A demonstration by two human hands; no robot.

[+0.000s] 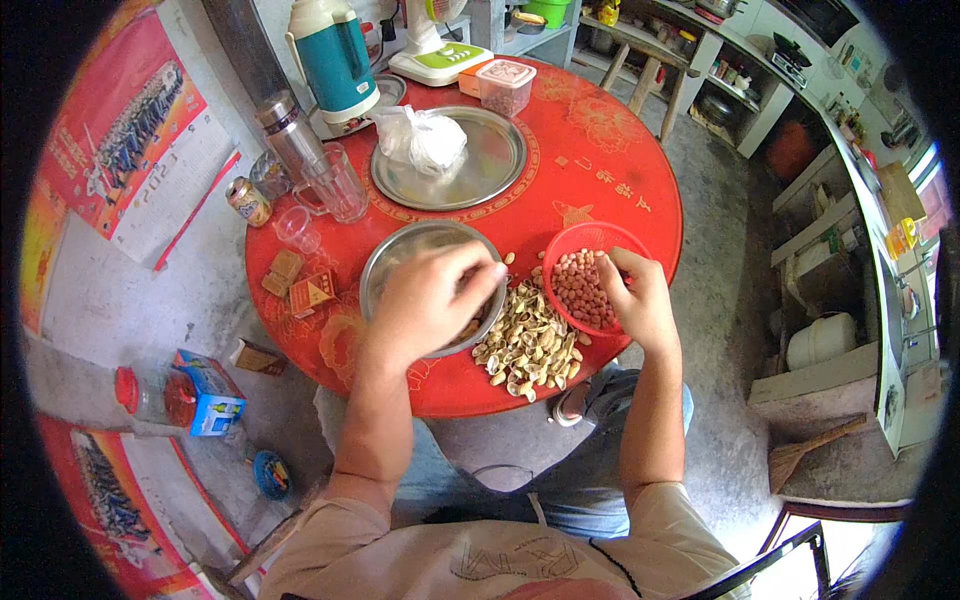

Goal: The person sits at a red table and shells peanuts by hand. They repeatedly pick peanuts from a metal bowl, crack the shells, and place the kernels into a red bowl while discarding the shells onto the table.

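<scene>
My left hand (435, 296) is over the round metal bowl (386, 259), fingers curled, thumb pointing right; whether it pinches anything I cannot tell. A few unshelled peanuts show inside the bowl under the hand. My right hand (637, 292) is at the right side of the red plastic basket (559, 244), thumb and forefinger close together near its rim; any peanut between them is too small to make out. Shelled reddish peanuts (581, 289) lie in the basket. Between bowl and basket, a heap of peanut shells (529, 337) spreads to the table's front edge.
On the round red table (615, 172) stand a metal tray (487, 184) with a white plastic bag (431, 142), a glass mug (345, 191), a steel flask (289, 131), a teal thermos jug (334, 67), a lidded plastic box (506, 86) and a small carton (313, 292).
</scene>
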